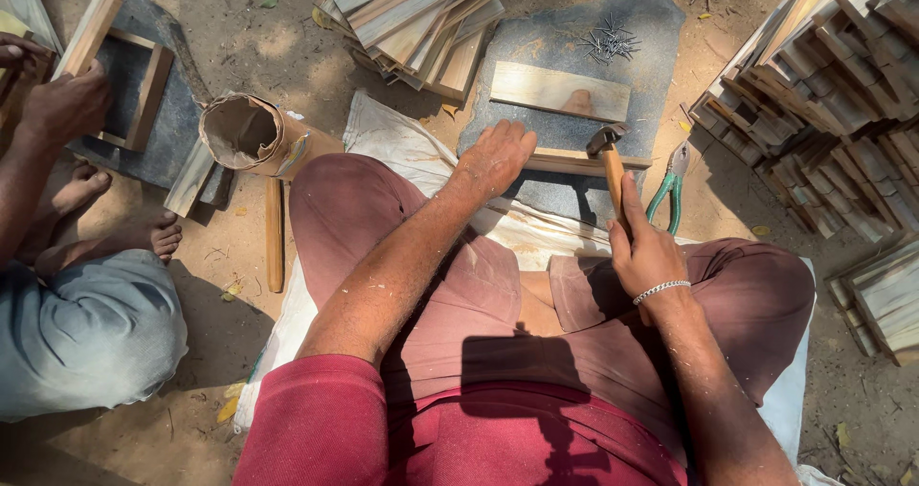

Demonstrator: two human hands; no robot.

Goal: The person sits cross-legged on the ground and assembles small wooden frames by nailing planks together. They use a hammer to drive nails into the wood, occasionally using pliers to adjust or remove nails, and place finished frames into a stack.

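Observation:
My right hand (643, 247) grips the wooden handle of a hammer (609, 153), whose metal head rests over a thin wooden strip (572, 162) on a grey stone slab (574, 55). My left hand (493, 156) presses flat on the left end of that strip, fingers spread. A wider wooden board (559, 90) lies on the slab just beyond. A small pile of nails (607, 42) sits near the slab's far edge.
Green-handled pliers (668, 187) lie right of the slab. Stacks of wooden slats stand at the top (416, 17) and right (823, 93). A torn paper bag (251, 134) lies left. Another person's hand (59, 103) holds a wooden frame (124, 74) at far left.

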